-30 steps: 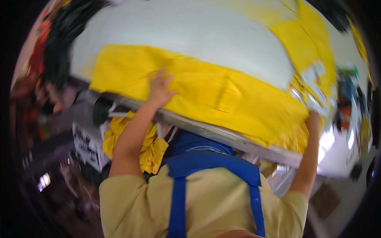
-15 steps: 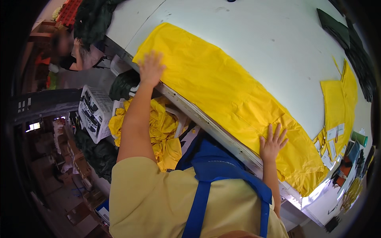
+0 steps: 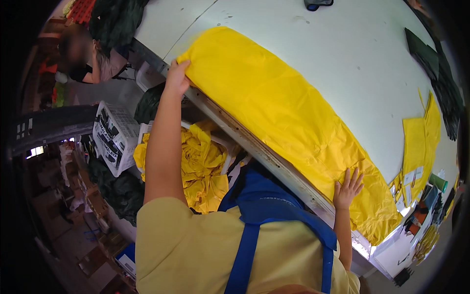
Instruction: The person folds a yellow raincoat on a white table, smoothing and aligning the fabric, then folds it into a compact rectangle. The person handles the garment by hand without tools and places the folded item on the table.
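A long piece of smooth yellow fabric (image 3: pixel 274 108) lies along the near edge of the white table (image 3: pixel 352 54), flat over most of its length and wrinkled at its right end. My left hand (image 3: pixel 177 78) is closed on the fabric's left end at the table edge, with thumb and fingers pinching its border. Toward the other end, my right hand (image 3: pixel 348 189) rests flat on the fabric with its fingers spread.
Crumpled yellow fabric (image 3: pixel 203 161) fills a container below the table edge. A white crate (image 3: pixel 115 137) stands left of it. Yellow pieces with labels (image 3: pixel 416 147) and dark green fabric (image 3: pixel 431 63) lie at the right. A person (image 3: pixel 93 63) sits at the far left.
My left hand has gone from lying flat on the fabric to gripping its left end at the edge. My right hand stays spread on the fabric. The view has shifted slightly.
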A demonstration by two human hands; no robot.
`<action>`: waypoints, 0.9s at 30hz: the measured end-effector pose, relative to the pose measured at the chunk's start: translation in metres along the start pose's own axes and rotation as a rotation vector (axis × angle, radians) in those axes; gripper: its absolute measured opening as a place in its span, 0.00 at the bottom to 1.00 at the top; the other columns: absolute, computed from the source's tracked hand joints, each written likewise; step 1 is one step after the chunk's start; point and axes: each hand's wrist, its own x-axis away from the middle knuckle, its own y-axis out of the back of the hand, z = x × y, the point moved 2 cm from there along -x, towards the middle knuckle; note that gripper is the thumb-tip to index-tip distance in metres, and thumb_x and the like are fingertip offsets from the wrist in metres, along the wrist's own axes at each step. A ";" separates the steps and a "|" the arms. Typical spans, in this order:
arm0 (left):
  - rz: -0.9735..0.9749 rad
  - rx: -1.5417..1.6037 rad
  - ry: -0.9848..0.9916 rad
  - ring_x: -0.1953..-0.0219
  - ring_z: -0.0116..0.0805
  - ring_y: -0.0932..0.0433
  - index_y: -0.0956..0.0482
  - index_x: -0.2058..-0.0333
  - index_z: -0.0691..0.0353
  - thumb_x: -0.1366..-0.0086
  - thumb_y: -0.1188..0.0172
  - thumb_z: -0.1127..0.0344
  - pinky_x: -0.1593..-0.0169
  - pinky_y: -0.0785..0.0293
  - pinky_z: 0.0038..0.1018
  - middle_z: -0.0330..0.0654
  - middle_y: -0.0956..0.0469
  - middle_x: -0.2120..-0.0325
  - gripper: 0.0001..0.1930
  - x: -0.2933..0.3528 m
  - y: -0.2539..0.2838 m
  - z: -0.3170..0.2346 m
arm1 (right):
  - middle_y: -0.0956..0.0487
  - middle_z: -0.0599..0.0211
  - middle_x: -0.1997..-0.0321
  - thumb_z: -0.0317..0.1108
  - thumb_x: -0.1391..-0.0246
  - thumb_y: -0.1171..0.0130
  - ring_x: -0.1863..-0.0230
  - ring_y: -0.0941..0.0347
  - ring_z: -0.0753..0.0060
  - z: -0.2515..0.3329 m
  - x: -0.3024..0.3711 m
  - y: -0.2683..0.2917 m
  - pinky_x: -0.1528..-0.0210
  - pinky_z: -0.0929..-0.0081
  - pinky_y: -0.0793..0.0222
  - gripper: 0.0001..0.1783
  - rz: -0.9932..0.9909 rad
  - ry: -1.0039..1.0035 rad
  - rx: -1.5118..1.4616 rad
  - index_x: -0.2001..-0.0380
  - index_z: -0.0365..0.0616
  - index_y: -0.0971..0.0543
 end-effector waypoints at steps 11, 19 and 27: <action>-0.250 -0.342 0.161 0.68 0.31 0.25 0.32 0.54 0.67 0.38 0.45 0.68 0.63 0.24 0.27 0.45 0.26 0.66 0.15 -0.025 0.048 0.035 | 0.51 0.61 0.29 0.52 0.45 0.52 0.28 0.64 0.49 0.000 -0.001 -0.001 0.32 0.47 0.74 0.32 -0.002 -0.015 0.009 0.39 0.54 0.36; 0.170 -0.441 0.308 0.61 0.32 0.23 0.31 0.52 0.63 0.36 0.46 0.66 0.56 0.25 0.30 0.41 0.24 0.62 0.15 -0.028 0.009 -0.018 | 0.51 0.62 0.29 0.53 0.44 0.53 0.28 0.64 0.49 0.000 -0.003 -0.001 0.32 0.47 0.73 0.32 -0.005 -0.003 0.036 0.38 0.54 0.37; 0.131 -0.025 0.193 0.56 0.41 0.25 0.36 0.50 0.62 0.36 0.45 0.64 0.52 0.27 0.36 0.45 0.28 0.55 0.18 -0.029 0.074 0.021 | 0.52 0.62 0.28 0.53 0.44 0.54 0.28 0.65 0.49 0.002 -0.004 -0.001 0.32 0.47 0.72 0.32 0.001 0.002 0.058 0.38 0.54 0.38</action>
